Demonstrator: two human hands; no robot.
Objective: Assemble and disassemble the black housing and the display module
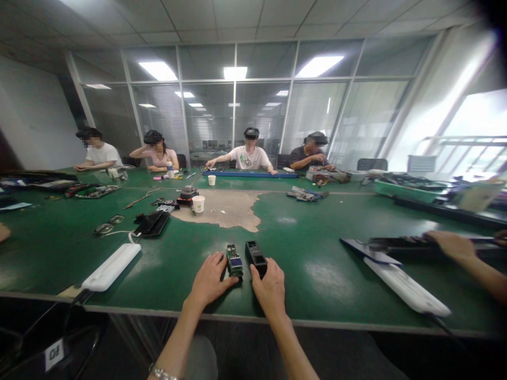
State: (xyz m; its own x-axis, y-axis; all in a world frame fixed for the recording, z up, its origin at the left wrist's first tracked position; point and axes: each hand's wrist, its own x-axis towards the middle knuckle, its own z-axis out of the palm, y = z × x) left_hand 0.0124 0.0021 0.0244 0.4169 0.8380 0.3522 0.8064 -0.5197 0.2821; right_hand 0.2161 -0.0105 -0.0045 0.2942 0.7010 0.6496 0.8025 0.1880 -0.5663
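In front of me, near the table's front edge, lie two small devices side by side. My left hand (209,278) is at the left one, a green circuit board (234,260) with a small dark display. Its fingers rest along the board's left side and the thumb reaches round the near end. The right one is a narrow black plastic case (256,255) with openings in its face. My right hand (271,284) grips its near end, thumb on the left and fingers on the right. A narrow gap of table separates the two.
White power strips lie left (113,266) and right (407,285) on the green table (312,248). A co-worker's hand (453,247) touches a long dark part at right. Paper cups (198,204), pliers (304,194), glasses (108,226) and a green basket (407,190) stand farther off. Several people sit opposite.
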